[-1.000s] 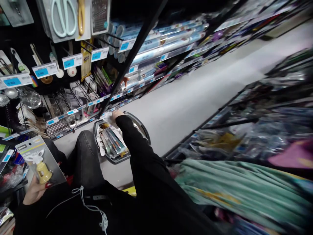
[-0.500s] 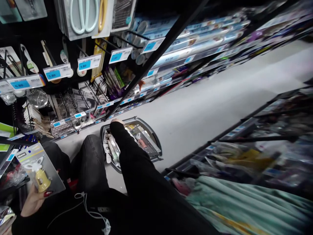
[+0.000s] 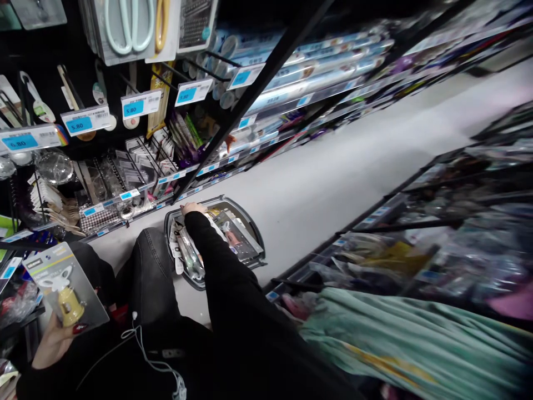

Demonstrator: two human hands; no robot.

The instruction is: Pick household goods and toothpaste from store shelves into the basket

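In my left hand (image 3: 56, 336), at the lower left, is a flat clear package (image 3: 89, 289) with a yellow bell-shaped kitchen gadget (image 3: 70, 305) inside. White wing-like handles top the gadget; its exact kind I cannot make out. The thumb presses the package near its bottom edge. My right arm stretches forward over a dark-rimmed shopping basket (image 3: 257, 236) on the floor. At the basket's far rim, my right hand (image 3: 194, 207) looks curled over the edge, its fingers partly hidden. Several packaged goods (image 3: 237, 239) lie in the basket, partly covered by the black sleeve.
Left, shelves carry hanging kitchen tools (image 3: 39, 105), price tags (image 3: 141, 104) and rolled tubes (image 3: 291, 83). A pale aisle floor (image 3: 325, 183) runs away to the upper right. Bagged goods (image 3: 400, 255) and green cloth (image 3: 395, 333) line the right side. My knee (image 3: 152, 272) is beside the basket.
The view has shifted slightly, moving the shelves and basket left in the picture. My right hand stays at the basket's far rim; my left hand still holds the package.
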